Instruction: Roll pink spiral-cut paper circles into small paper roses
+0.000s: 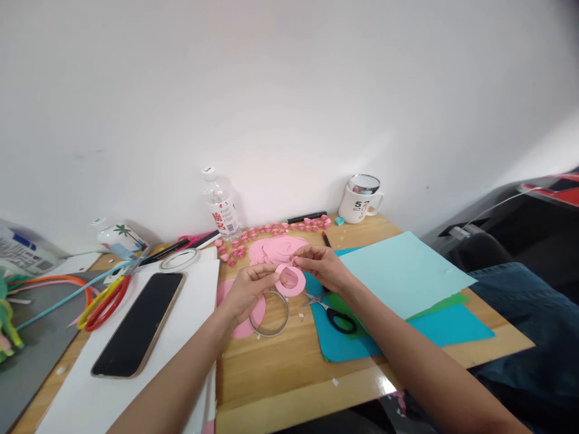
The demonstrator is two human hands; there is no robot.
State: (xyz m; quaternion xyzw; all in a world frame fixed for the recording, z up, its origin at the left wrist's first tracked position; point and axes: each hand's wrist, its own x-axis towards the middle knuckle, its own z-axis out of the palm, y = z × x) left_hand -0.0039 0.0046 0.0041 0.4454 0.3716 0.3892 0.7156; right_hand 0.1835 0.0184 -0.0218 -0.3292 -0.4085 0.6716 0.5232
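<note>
Between my hands is a curled pink paper strip [297, 287], bent round in a loop. My left hand [251, 290] pinches its left side, fingers closed. At the top of the loop, the thumb and forefinger of my right hand [322, 266] are pressed together on the strip's end. Just behind lies a pile of pink paper circles [271, 248]. Below my left hand, a tape roll [271, 333] overlaps more pink paper [244, 327]. Black-handled scissors [340, 322] lie open under my right forearm, partly on blue paper [328, 346].
Small pink rolled paper roses [275, 228] line the wall side. A water bottle [221, 208] and a white mug [359, 202] stand at the back. On the left, a phone [140, 325] rests on white paper [185, 337]; light blue paper [407, 274] lies right.
</note>
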